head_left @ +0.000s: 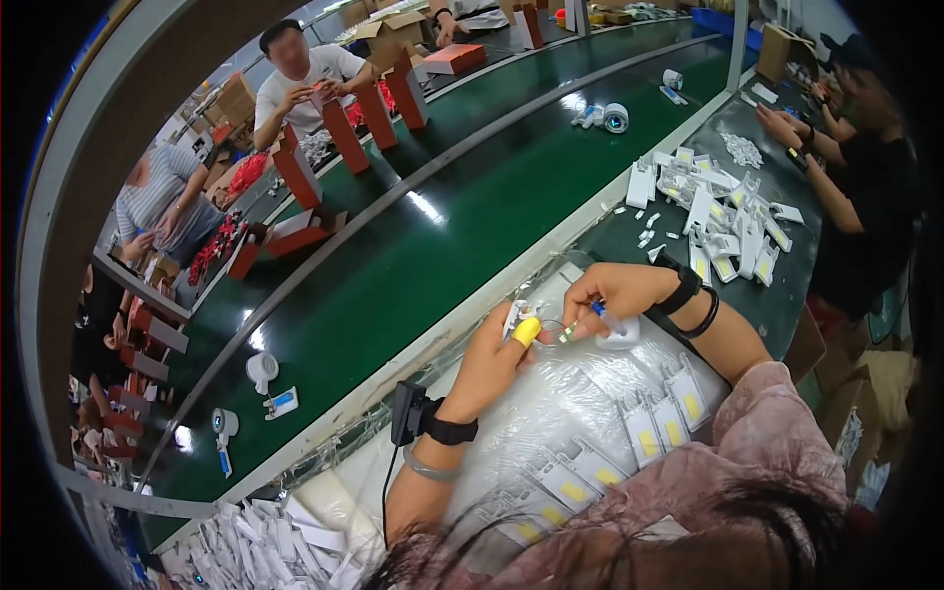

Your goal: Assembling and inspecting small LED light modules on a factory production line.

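My left hand (492,354), with a yellow finger cover (527,330) on one finger, is closed round a small white plastic part (514,317). A thin wire runs from there to a little green circuit board (567,333) between the two hands. Pinched in my right hand (621,293) is a slim blue-and-clear piece (599,309); its exact kind is unclear. Just under that hand lies a rounded white plastic part (619,336). Several flat white cases with yellow patches (649,441) lie in rows on the plastic-wrapped work surface (580,388) close to my body.
A green conveyor belt (462,236) runs beyond the work surface, carrying white handheld devices (615,118). White cases (723,211) are heaped at right, small white parts (285,546) at lower left. Orange boxes (344,138) stand across the belt. Co-workers (310,79) work around it.
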{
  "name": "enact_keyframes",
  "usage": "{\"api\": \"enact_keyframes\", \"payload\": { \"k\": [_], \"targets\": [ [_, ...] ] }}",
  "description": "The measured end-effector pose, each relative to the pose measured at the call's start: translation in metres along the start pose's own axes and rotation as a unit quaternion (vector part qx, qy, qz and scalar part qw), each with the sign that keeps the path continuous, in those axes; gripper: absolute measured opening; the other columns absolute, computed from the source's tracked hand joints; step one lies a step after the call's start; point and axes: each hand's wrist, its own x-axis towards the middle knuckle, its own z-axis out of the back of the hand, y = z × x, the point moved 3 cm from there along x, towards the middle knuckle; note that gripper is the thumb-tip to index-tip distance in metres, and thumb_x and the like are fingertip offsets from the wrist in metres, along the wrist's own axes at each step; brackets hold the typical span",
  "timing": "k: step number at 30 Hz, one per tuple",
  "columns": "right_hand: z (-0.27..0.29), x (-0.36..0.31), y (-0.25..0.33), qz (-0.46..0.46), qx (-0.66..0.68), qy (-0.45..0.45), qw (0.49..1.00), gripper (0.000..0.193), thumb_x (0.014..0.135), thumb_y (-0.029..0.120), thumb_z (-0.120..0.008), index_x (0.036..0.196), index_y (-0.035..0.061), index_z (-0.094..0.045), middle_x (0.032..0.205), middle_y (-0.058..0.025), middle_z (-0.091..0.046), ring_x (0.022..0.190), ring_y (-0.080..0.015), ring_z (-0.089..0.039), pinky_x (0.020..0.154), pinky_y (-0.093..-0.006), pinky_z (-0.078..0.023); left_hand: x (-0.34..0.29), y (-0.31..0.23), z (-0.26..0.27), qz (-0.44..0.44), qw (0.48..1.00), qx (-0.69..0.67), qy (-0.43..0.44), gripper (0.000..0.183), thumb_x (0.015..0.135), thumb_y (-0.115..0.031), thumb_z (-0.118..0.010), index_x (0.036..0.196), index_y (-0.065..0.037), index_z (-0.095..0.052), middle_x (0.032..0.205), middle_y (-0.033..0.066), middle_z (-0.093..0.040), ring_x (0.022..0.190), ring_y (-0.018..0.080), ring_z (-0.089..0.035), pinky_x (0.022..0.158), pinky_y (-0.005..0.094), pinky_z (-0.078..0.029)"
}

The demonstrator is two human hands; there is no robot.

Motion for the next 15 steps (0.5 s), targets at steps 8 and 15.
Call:
{"api": "enact_keyframes", "payload": {
  "k": [8,15],
  "targets": [
    [-0.023,-0.005,0.029,0.165,-0.441,-0.360,0.805,0.014,0.077,0.014,-0.071,0.083,0.0085,-0.060,0.066,-0.0062,-0.059,0.060,-0.0283,-0.059,0.058,-0.0385,-0.046,0.001,0.001,-0.009,0.111,0.977,-0.168,-0.067,0.017,0.099,-0.015,-0.046,0.111,-0.003,-0.051,0.082,0.0065,-0.063,0.057,0.0130,-0.059,0.048,0.0260,-0.050],
    [-0.035,0.004,0.017,0.241,-0.402,-0.408,0.783,0.015,0.078,0.009,-0.073,0.089,0.0055,-0.063,0.077,-0.0054,-0.062,0.069,-0.0245,-0.061,0.061,-0.0349,-0.048,0.000,0.015,-0.010,0.077,0.966,-0.215,-0.119,0.019,0.096,-0.015,-0.050,0.112,-0.003,-0.050,0.086,0.0082,-0.062,0.056,0.0148,-0.059,0.047,0.0280,-0.051]
  ]
}}
